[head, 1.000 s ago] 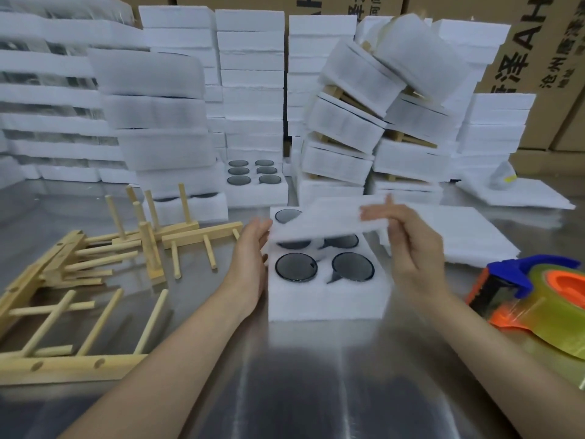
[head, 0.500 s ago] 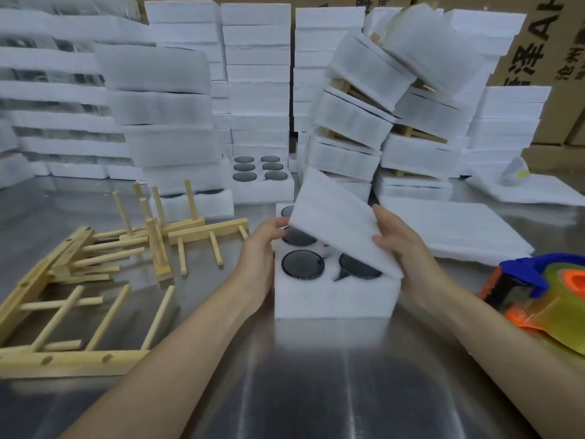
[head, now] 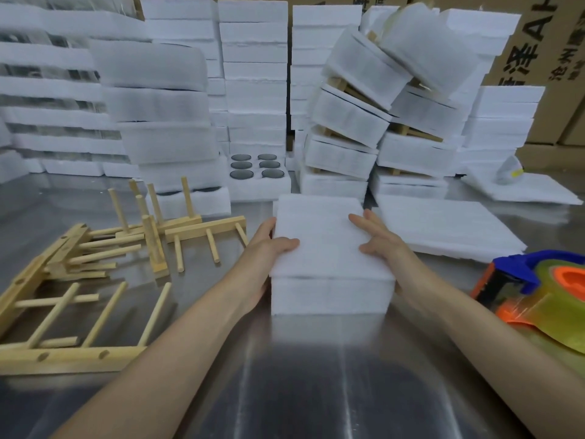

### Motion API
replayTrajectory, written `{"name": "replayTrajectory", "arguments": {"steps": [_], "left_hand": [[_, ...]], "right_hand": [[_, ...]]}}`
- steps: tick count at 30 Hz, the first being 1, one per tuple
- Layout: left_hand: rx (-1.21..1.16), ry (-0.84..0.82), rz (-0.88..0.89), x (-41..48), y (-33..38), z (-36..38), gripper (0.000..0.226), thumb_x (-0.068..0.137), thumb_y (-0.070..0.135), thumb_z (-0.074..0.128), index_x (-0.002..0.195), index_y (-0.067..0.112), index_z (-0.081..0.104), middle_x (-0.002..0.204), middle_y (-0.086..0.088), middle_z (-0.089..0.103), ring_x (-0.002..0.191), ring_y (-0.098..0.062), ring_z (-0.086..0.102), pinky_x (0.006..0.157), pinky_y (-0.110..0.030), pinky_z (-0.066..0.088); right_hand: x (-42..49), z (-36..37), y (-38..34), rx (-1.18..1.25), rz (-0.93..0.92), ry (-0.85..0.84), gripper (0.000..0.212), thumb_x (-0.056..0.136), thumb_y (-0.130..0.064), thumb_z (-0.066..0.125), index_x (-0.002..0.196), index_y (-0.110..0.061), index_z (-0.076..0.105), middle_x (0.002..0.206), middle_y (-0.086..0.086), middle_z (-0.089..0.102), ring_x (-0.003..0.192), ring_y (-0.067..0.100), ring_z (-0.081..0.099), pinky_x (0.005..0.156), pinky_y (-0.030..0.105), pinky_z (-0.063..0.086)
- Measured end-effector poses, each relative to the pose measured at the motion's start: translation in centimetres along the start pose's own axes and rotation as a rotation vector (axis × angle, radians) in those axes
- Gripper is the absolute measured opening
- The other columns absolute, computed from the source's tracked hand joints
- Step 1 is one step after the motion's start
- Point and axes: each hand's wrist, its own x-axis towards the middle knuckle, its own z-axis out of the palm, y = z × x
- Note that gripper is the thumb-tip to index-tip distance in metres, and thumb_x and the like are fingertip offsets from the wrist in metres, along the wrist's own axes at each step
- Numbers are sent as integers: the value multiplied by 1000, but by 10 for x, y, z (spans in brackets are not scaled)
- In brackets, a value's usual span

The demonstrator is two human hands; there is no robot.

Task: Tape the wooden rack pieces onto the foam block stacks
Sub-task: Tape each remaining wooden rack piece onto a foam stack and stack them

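A white foam block (head: 329,296) stands on the steel table in front of me, covered by a thin white foam sheet (head: 323,239). My left hand (head: 266,251) grips the block's left side, thumb lying on the sheet. My right hand (head: 380,239) holds the right side, thumb and fingers resting on the sheet's top. Wooden rack pieces (head: 95,264) with dowels lie scattered on the left. A tape dispenser (head: 550,289), blue and orange with a yellowish roll, sits at the right.
Tall stacks of white foam blocks (head: 253,90) fill the back; leaning taped stacks with wood (head: 380,115) stand behind the block. An open foam tray with dark round discs (head: 256,167) sits behind. Flat foam sheets (head: 443,226) lie at the right. Cardboard boxes (head: 550,42) stand beyond.
The foam sheet, held tilted above the block by my right hand, now lies flat on it and hides the dark discs. Both hands have settled on the block's sides.
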Motion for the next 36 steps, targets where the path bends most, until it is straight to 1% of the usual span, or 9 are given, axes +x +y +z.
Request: {"name": "replayTrajectory", "arguments": {"steps": [4,7,11,18,21,25,29,33,36], "left_hand": [[51,-65,9,0,-2,-3,39,89,10,58,125,23,51,117,2,70,95,-12,70,78,-27,54],[177,-125,22,1,-3,-8,72,75,28,68,139,28,37,125,15,63,111,-7,63,101,-30,45],[280,-117,-3,2,-2,-9,96,66,39,68,148,31,19,136,12,50,119,-9,55,112,-35,36],[172,13,-63,2,-5,-4,40,97,33,52,129,24,30,140,0,44,121,-16,52,111,-39,36],[198,59,-48,2,-4,-1,40,98,31,50,133,23,30,134,0,51,116,-16,56,107,-38,40],[109,37,-36,-1,-2,1,36,100,25,47,134,26,35,120,6,60,105,-10,61,86,-26,49],[201,12,-36,0,-1,-1,38,100,29,44,138,26,39,136,2,50,119,-14,54,107,-36,41],[834,129,202,4,0,-17,39,103,41,27,115,16,55,119,-2,54,113,-17,49,93,-30,36],[1469,417,292,10,-8,-32,29,101,24,37,114,9,59,134,-12,42,125,-29,34,99,-38,30]], "right_hand": [[-3,2,-4,41,41,13,52,89,0,43,120,-39,59,153,-21,21,126,-1,35,90,16,40],[-4,1,-8,87,82,9,53,88,2,40,121,-33,62,152,-21,25,117,-3,45,75,9,46],[-5,1,-9,135,113,16,56,86,3,36,125,-28,62,154,-19,26,132,4,38,84,17,43],[-6,3,-13,116,128,51,58,85,4,35,130,-23,60,152,-16,33,133,8,39,94,20,39],[-5,6,-12,123,119,81,58,86,5,36,135,-20,56,150,-14,37,124,7,46,80,12,45],[-5,6,-11,131,158,114,59,86,2,39,137,-23,53,146,-9,44,124,15,51,93,22,44],[-7,6,-16,57,175,71,57,87,0,40,132,-29,57,147,-14,41,121,11,52,97,24,43],[-14,0,-27,-284,33,-42,41,92,-1,45,114,-31,62,145,-9,39,96,-11,49,80,5,40],[-20,-4,-34,-815,-336,-10,34,86,-2,58,107,-28,63,138,-11,39,112,-2,43,87,4,32]]}}
